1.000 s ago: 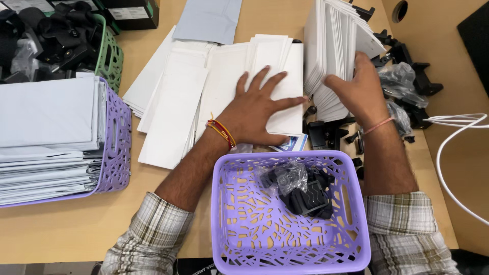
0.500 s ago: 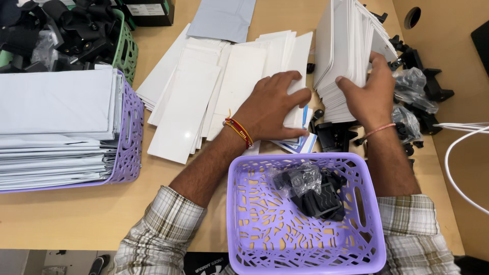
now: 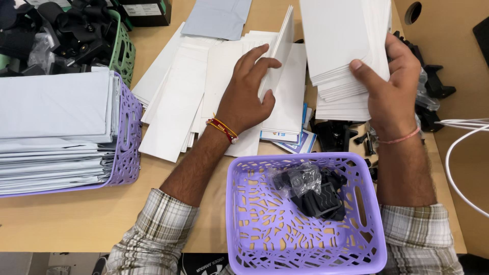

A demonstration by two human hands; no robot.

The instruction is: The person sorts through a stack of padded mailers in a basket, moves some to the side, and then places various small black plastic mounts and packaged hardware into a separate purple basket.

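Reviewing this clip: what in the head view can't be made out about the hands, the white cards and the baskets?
- Right hand grips a stack of white cards; its top is cut off by the frame edge.
- Left hand lifts a white card; its palm hides the grip.
- Bagged black parts in the purple basket: plastic blurs their shape.
- Green basket: cut off at top left.

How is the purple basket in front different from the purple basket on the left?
The front purple basket holds only a few black parts in clear bags, so its bottom shows. The left purple basket is packed full with a stack of grey-white flat packets. The front one stands nearer the person's arms. Both are purple plastic with cut-out patterns.
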